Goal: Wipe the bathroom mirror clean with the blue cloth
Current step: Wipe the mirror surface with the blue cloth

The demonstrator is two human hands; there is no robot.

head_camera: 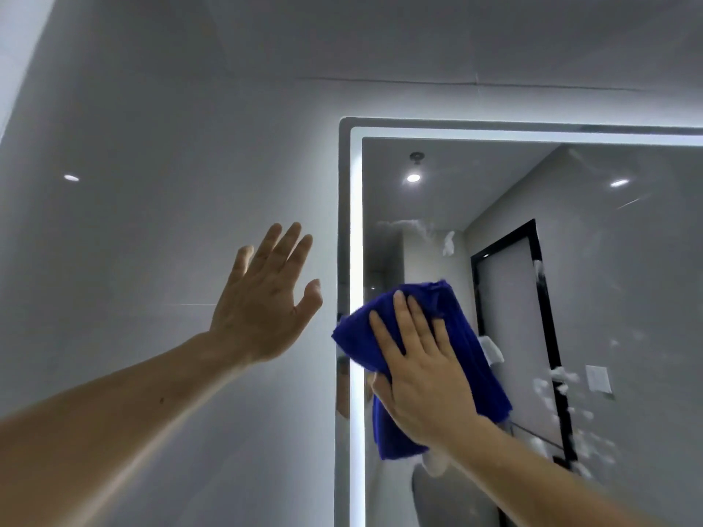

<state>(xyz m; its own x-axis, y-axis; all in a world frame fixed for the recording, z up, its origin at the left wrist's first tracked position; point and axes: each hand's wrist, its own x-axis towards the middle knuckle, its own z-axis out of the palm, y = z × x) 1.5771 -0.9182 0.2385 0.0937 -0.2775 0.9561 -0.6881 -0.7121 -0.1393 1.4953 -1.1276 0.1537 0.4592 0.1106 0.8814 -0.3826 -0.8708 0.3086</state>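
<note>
The bathroom mirror (608, 283) fills the right half of the view, with a lit white strip along its left and top edges. White foam patches (563, 382) dot the glass at the right and near the upper middle. My right hand (422, 370) presses flat on the folded blue cloth (468, 344) against the mirror, close to its left edge. My left hand (266, 294) is raised with fingers spread, flat at the grey wall just left of the mirror, holding nothing.
A glossy grey tiled wall (152, 222) takes up the left side and the area above the mirror. The mirror reflects a black-framed door, a ceiling light and a wall switch.
</note>
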